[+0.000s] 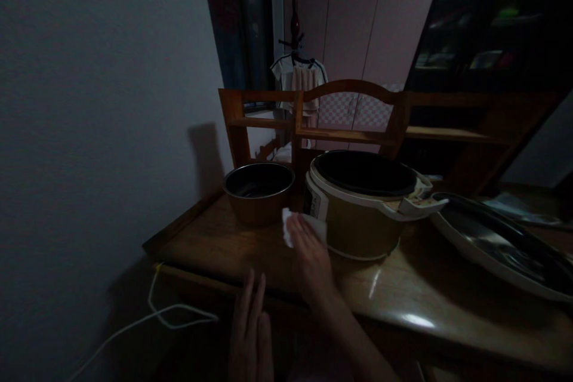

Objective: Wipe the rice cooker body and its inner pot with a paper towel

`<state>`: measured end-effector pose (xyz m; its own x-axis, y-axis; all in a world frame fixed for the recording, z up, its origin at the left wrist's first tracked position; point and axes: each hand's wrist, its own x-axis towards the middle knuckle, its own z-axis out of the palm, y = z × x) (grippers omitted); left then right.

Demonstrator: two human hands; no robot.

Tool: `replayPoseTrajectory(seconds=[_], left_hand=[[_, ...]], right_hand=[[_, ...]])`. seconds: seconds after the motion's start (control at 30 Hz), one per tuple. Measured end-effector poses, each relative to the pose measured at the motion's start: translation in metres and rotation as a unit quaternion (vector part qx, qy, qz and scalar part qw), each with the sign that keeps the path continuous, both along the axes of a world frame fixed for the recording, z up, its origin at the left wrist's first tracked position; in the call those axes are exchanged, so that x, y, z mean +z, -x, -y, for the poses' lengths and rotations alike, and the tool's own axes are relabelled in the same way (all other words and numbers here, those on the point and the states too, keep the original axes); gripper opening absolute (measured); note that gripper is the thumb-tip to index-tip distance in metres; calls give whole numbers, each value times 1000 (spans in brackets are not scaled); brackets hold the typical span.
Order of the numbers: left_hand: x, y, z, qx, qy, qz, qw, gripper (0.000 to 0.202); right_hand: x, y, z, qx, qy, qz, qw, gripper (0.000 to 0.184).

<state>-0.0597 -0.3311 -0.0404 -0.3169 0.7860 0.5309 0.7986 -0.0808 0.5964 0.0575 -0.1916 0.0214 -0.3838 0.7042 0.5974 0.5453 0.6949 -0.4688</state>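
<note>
From where I stand, the right hand has a white cloth under its fingers, gripped against the palm side, with a bit of it poking out past the fingertips. It is right at the lower left of the cooker, just beside the front panel; in this dim light I can't tell whether cloth and cooker actually touch. The cooker stands upright on the table, its top uncovered, with the lid tilted at its right side. The left hand is low, in front of the table edge, fingers straight and nothing to be seen in it.

It looks to me like wiping. For that, I'd keep the cloth flat under all the fingers, so no bare knuckle rubs the shell, and follow the curve in even strokes with light pressure around the panel. The free palm could steady the cooker, since a push from one side may slide it on that glossy top. I'd also mind the elbow room: the metal pot sits near, to the left.
</note>
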Motion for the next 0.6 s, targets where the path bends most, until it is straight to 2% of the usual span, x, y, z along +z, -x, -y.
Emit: replayPoseTrajectory(seconds=[0.03, 0.07, 0.17, 0.23, 0.33, 0.47, 0.6], left_hand=[[-2, -8, -12, 8, 14, -14, 1000, 61], [-6, -15, -24, 11, 17, -46, 999, 65], [-22, -28, -48, 25, 1, -134, 991, 69], [-34, -29, -52, 24, -14, -177, 984, 68], [-44, -29, -49, 32, -16, -223, 974, 60], [-41, -40, -50, 40, 0, -230, 972, 54], [-33, -64, -61, -31, -2, -289, 957, 48]], right_hand=[[-1, 4, -8, 24, 9, 85, 996, 64], [-4, 8, -14, 41, 17, 116, 992, 61], [-22, 6, -20, 53, 51, 162, 984, 54], [-34, -13, -14, 50, 68, 175, 981, 57], [-45, -61, 3, 26, 84, 175, 981, 70], [-53, -138, 22, -49, 108, 174, 978, 80], [-55, -226, 42, -174, 111, 186, 961, 75]])
